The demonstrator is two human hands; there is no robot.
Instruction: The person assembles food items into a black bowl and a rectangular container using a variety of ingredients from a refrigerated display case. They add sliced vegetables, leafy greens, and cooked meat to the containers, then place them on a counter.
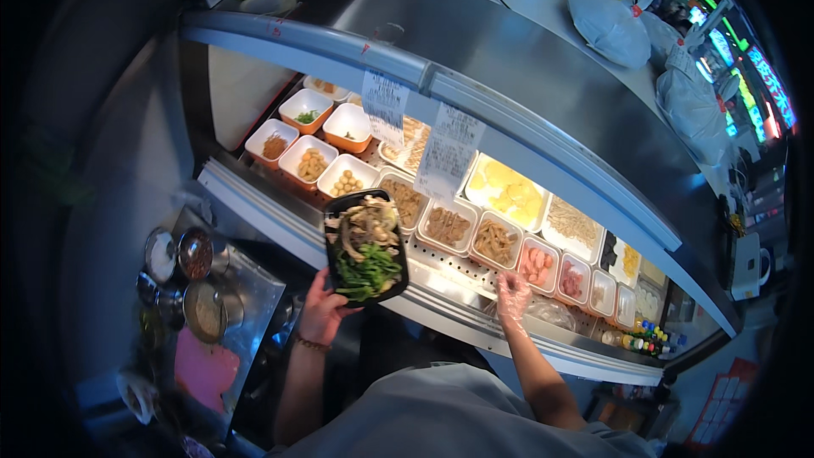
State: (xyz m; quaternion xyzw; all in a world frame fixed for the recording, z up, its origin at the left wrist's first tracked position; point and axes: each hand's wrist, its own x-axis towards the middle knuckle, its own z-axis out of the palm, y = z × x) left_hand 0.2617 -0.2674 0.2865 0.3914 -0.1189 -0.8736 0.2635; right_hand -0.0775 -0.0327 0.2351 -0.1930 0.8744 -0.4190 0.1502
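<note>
My left hand (320, 312) grips the near left edge of a black plastic tray (404, 276) and holds it up in front of the display case. Leafy greens (366, 271) fill the near part of the tray, and pale brownish pieces like mushrooms (366, 225) lie in the far part. My right hand (513, 297), in a clear plastic glove, is above the front ledge, beside a white container of pink sausage-like pieces (538, 263). Its fingers are drawn together; whatever they may hold is hidden. A container of brownish strips (496, 239) stands just left of it.
Orange-and-white tubs (307, 159) and white food containers (445, 227) line the refrigerated case. Two printed paper slips (449, 153) hang from its frame. Small bottles (649, 339) stand at its right end. Metal pots (208, 309) are at left; tied plastic bags (610, 21) sit at far right.
</note>
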